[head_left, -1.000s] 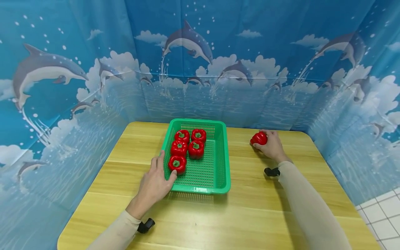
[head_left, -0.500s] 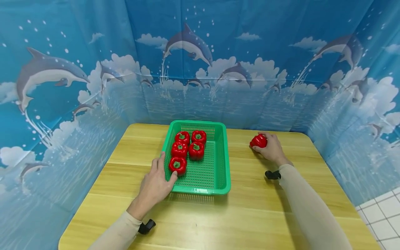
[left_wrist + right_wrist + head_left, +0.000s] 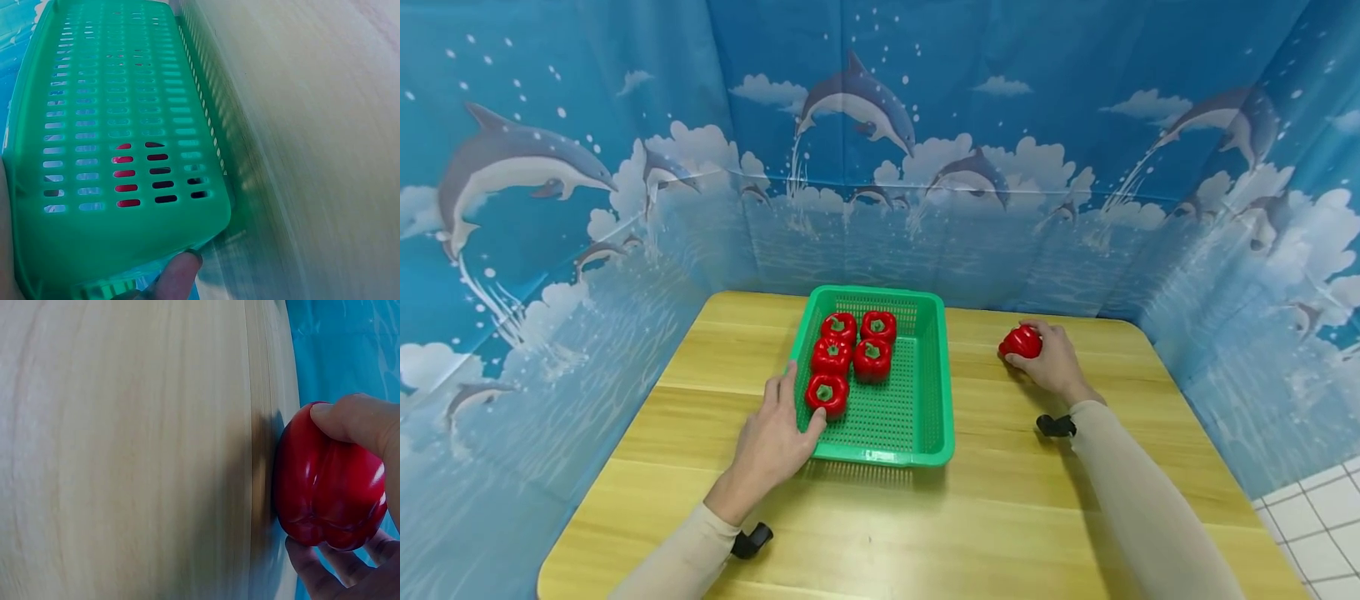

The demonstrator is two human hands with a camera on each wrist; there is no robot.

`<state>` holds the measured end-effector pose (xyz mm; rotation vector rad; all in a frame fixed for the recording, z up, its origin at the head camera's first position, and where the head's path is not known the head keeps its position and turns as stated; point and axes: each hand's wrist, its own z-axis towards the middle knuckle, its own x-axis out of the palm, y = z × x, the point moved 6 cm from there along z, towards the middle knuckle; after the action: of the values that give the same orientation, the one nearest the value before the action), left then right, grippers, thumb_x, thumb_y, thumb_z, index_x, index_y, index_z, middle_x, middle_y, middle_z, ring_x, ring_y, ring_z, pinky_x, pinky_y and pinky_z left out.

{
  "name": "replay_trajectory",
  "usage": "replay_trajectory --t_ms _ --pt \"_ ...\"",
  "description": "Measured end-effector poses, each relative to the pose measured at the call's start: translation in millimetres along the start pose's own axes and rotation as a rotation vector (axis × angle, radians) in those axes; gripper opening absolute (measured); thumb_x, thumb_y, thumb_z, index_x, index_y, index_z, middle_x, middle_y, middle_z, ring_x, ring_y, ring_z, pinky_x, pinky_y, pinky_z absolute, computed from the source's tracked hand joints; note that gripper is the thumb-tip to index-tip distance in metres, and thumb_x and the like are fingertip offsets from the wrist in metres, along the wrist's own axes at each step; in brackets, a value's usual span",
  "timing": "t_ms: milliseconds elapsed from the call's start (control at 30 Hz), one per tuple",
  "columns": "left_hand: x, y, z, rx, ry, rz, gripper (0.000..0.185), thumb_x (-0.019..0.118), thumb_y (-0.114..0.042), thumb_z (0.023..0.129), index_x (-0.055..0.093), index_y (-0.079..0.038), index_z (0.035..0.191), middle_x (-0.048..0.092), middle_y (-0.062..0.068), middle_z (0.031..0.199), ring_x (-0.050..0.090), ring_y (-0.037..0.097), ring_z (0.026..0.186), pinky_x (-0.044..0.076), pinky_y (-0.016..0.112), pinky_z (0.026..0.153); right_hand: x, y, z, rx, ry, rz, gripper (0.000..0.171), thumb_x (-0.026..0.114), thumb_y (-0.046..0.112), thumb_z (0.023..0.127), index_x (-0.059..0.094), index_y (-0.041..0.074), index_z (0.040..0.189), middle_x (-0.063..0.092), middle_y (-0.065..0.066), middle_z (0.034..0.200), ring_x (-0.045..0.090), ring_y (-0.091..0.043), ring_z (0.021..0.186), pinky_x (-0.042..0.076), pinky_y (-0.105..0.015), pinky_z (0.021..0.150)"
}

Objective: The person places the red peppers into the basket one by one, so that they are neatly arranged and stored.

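In the head view, a green plastic basket (image 3: 880, 457) with perforated walls stands on the table, holding several red bell peppers (image 3: 872, 360) grouped in its left half. My left hand (image 3: 769, 442) grips the basket's near left corner, with the thumb over the rim. The left wrist view looks at the basket wall (image 3: 125, 240), a fingertip (image 3: 181, 275) against its lower edge. Farther right, my right hand (image 3: 1051, 360) holds another red bell pepper (image 3: 1021, 341) near the table's back edge. Thumb and fingers span this pepper (image 3: 331, 481) in the right wrist view.
The wooden table (image 3: 880, 533) backs onto a blue dolphin-print curtain (image 3: 880, 233) that also runs along both sides. White tiles (image 3: 1318, 517) show at the lower right. A black strap device (image 3: 1056, 426) sits on each wrist.
The right hand and its bell pepper have shifted very slightly nearer. The left hand and basket keep their places; the head view moves a little.
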<state>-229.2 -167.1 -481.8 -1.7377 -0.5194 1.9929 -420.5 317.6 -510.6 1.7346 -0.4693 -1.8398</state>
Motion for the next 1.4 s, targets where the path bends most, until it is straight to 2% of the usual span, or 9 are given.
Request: replay_trajectory --t_ms 500,1400 --pt "-1.9 -3.0 -2.0 0.009 -0.004 0.002 0.099 0.065 -0.049 0.112 0.018 -0.005 0.187 0.047 0.028 0.173 0.041 0.018 0.049 0.036 0.029 0.044 -2 10 -8 -0.023 -0.004 0.008 0.078 0.085 0.023 0.108 0.047 -0.001 0.172 0.048 -0.04 0.159 0.054 -0.06 0.144 0.057 -0.078 0.116" --pt "-2.7 -2.7 -1.4 0.018 -0.018 0.009 0.098 0.067 -0.046 0.111 0.02 -0.003 0.186 0.049 0.03 0.172 0.038 0.016 0.048 0.035 0.027 0.043 2 29 -21 -0.073 -0.007 0.023 0.078 0.087 0.024 0.106 0.05 -0.001 0.169 0.05 -0.037 0.162 0.055 -0.059 0.145 0.059 -0.077 0.115"
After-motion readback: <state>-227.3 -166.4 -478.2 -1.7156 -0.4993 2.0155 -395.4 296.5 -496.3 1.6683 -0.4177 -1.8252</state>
